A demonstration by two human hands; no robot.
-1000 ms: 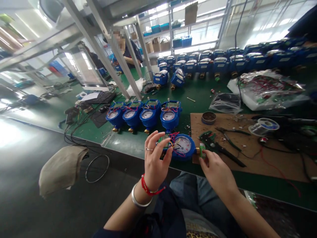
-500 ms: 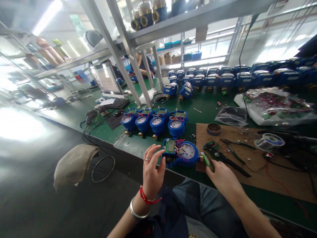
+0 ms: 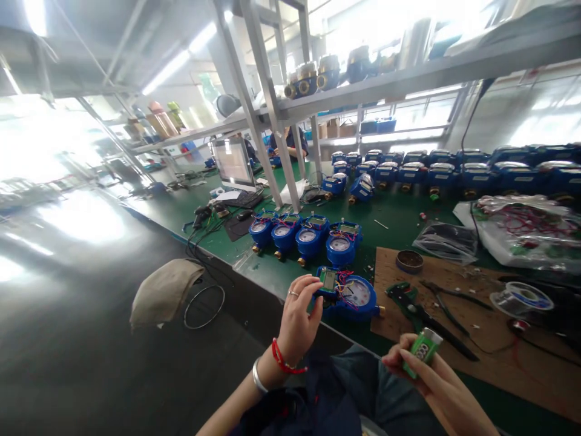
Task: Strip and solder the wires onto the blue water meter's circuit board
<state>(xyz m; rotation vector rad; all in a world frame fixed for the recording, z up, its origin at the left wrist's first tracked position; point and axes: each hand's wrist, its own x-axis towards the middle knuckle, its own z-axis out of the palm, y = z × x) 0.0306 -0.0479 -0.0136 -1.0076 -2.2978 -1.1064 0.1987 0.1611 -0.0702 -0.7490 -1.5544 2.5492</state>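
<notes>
A blue water meter (image 3: 356, 293) lies on the bench in front of me. Its round dial faces up, its brass end points right, and thin coloured wires run to a small green display board (image 3: 329, 280) at its left end. My left hand (image 3: 299, 312) is at that end, its thumb and fingertips bent around the meter's left edge by the board. To the right, apart from the meter, my right hand (image 3: 424, 369) grips a green cigarette lighter (image 3: 422, 351), metal top up. No flame shows.
Several similar meters (image 3: 308, 237) stand in a row behind. A brown board (image 3: 385, 272) holds green-handled cutters (image 3: 408, 300), pliers (image 3: 447, 306), a round tin (image 3: 409, 261) and a solder wire spool (image 3: 521, 300). Bagged wires (image 3: 531, 227) lie at right; another person (image 3: 290, 142) sits beyond the shelf.
My right hand has drawn the lighter away from the meter's brass end, toward me and to the right, and turned it upright. My left hand stays at the meter. The camera view has shifted.
</notes>
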